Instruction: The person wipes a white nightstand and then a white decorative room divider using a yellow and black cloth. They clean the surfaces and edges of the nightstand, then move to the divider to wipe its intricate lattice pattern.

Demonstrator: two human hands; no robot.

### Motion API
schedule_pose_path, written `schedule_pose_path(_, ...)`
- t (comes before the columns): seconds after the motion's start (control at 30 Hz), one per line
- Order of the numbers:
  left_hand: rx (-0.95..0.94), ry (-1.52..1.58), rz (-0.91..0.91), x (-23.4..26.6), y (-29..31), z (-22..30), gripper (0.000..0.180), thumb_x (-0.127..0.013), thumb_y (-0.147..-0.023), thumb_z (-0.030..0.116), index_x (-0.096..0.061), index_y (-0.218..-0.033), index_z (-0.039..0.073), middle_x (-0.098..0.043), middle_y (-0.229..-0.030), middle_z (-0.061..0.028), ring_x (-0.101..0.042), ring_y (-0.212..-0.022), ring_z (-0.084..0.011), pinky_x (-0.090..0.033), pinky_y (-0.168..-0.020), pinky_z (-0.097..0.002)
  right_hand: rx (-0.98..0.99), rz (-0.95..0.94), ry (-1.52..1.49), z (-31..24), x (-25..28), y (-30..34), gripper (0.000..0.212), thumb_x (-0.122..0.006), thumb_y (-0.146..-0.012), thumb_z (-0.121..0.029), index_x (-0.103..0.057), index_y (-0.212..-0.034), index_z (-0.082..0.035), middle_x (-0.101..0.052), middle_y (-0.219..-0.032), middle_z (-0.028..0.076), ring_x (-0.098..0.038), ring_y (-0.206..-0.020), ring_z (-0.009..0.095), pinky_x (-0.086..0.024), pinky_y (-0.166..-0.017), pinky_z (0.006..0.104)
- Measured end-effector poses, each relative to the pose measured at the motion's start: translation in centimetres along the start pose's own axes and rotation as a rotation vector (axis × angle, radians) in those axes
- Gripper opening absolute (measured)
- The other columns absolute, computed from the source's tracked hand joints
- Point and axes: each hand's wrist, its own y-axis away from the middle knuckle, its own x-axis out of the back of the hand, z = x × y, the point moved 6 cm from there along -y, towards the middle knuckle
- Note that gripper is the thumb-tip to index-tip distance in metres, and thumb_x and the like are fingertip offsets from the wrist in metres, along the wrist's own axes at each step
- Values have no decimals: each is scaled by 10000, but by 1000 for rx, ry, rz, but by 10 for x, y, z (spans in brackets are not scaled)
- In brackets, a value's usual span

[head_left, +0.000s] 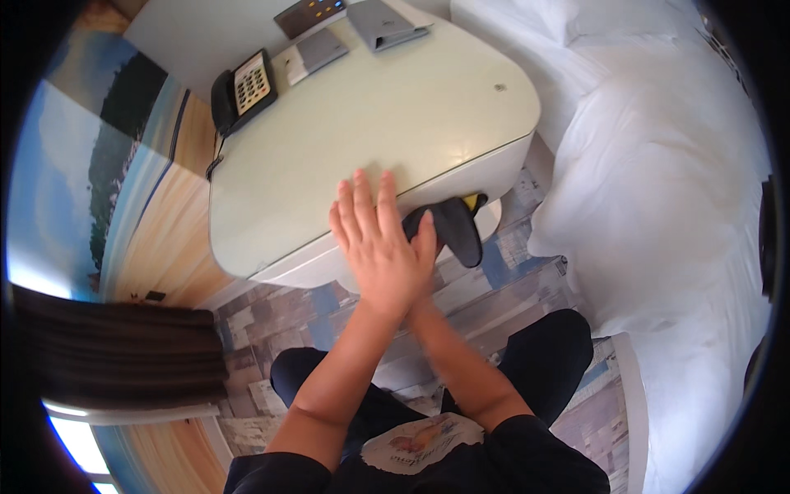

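My left hand [383,255] is open, fingers stretched out and slightly apart, above the front edge of a pale glass-topped desk [354,148]. My right forearm [461,354] crosses beneath my left wrist, and my right hand is almost wholly hidden behind the left one. A dark, soft-looking fabric piece [457,230] with a yellow patch at its upper corner sticks out to the right from there, below the desk edge. It seems to be gripped by my right hand, though those fingers are covered. What kind of thing it is I cannot make out.
At the desk's far left stands a black telephone [244,89]. Grey folders [383,25] and a grey booklet [317,53] lie along the back, near a switch panel [309,15]. A white-covered bed [658,181] is on the right, a brown curtain [115,350] on the left.
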Motion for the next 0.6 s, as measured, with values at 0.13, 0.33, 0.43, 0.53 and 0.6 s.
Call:
schedule_pose_path(0.13,-23,42,-33,7,3,-9,666,-691,-806,302,-484,-1373,22,-441,-1407,-262,-376,-1323,-468,-249,-1109,-565,125,117,560,-22,-25,17,470,-400,-1057,-367,-268,-1470,-185,-399,-1424,51,-438,-1275,166,-354,-1087,370)
schedule_pose_path(0.33,-31,89,-56,5,6,-18,752,-713,-794,312,-432,-1421,7,-392,-1449,-273,-345,-1349,-469,-239,-1111,-583,371,112,1280,-18,-46,33,516,-421,-1045,-358,-263,-1501,-177,-348,-1488,94,-376,-1344,191,-272,-1135,378)
schedule_pose_path(0.43,-27,198,-103,10,5,-21,773,-712,-803,290,-396,-1448,3,-370,-1476,-258,-302,-1381,-472,-213,-1133,-581,453,18,1558,7,-58,42,539,-431,-1039,-354,-261,-1517,-172,-323,-1520,116,-345,-1379,204,-231,-1160,382)
schedule_pose_path(0.53,-100,364,-110,18,17,-28,758,-715,-809,244,-391,-1456,17,-370,-1491,-222,-264,-1408,-477,-195,-1146,-581,444,-121,1933,25,-76,49,557,-431,-1034,-359,-265,-1533,-176,-280,-1556,141,-297,-1419,217,-180,-1183,389)
schedule_pose_path(0.6,-59,459,-62,38,43,-33,765,-737,-783,177,-403,-1460,55,-375,-1488,-208,-262,-1407,-477,-211,-1144,-565,478,-275,2165,25,-85,52,569,-443,-1007,-377,-297,-1521,-182,-257,-1565,153,-254,-1431,253,-141,-1177,432)
